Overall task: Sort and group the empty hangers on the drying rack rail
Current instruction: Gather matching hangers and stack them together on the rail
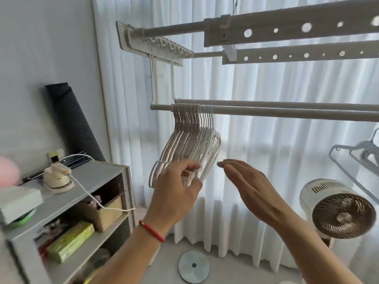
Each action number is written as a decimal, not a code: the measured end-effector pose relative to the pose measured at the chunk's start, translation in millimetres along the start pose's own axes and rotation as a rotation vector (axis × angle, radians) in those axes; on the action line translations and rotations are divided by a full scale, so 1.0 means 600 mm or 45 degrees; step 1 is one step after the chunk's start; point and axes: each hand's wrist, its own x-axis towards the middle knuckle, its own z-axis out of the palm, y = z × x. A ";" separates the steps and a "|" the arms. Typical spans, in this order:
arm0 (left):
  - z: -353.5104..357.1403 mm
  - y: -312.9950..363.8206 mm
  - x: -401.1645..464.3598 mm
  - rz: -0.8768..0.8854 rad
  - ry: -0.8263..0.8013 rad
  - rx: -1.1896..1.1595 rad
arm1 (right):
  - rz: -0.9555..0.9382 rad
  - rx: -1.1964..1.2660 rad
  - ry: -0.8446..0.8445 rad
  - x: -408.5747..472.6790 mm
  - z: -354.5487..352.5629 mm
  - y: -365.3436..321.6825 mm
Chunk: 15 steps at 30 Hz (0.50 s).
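A tight bunch of thin white hangers (191, 144) hooks over the smooth round rail (266, 112) above both hands. The left hand (176, 193) curls its fingers around their lower ends, while the right hand (248, 185), flat and empty, hovers just beside them.

Left hand (176, 193): raised on a bare forearm that enters from the lower edge, back of the hand toward the camera, fingers curled forward with the fingertips (192, 167) bent in; a red cord bracelet (151, 231) circles the wrist. Right hand (252, 185): raised from the lower right on a bare forearm, palm turned leftward, fingers straight and together, holding nothing. The two hands are near each other, apart.
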 end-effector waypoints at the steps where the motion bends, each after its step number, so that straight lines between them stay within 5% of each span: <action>1: 0.008 0.012 -0.028 -0.032 -0.008 -0.042 | 0.027 0.050 0.001 -0.024 -0.010 -0.002; 15: 0.116 0.106 -0.227 -0.405 -0.007 -0.505 | 0.242 0.404 0.043 -0.232 -0.018 -0.026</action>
